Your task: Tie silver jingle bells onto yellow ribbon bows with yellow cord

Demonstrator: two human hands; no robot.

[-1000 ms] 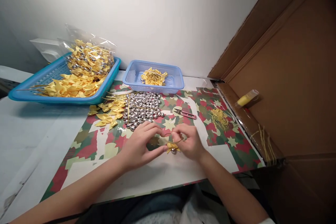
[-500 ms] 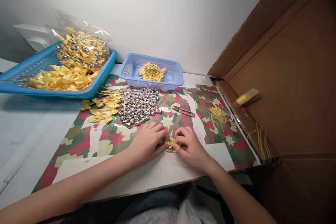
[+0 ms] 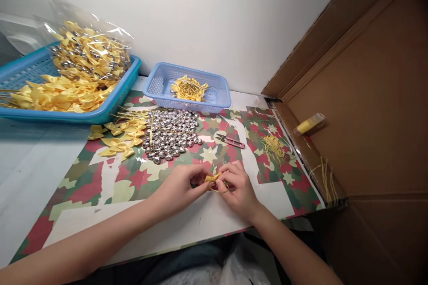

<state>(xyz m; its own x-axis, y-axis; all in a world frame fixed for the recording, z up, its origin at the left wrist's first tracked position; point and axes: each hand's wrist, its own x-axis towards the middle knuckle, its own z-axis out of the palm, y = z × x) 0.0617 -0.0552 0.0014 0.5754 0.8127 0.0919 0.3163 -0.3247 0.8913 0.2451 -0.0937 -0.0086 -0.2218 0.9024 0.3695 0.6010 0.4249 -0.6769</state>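
Both hands meet low over the patterned table: the left hand and right hand each have a pinching grip on one small yellow ribbon bow between them. Just beyond lie a pile of silver bells, loose bows and thread snips.

A plain white wall rises behind the pale table. A tall brown cardboard panel closes off the right side.

Both forearms are bare, no sleeves or jewellery visible; blue-grey clothing covers the lap.
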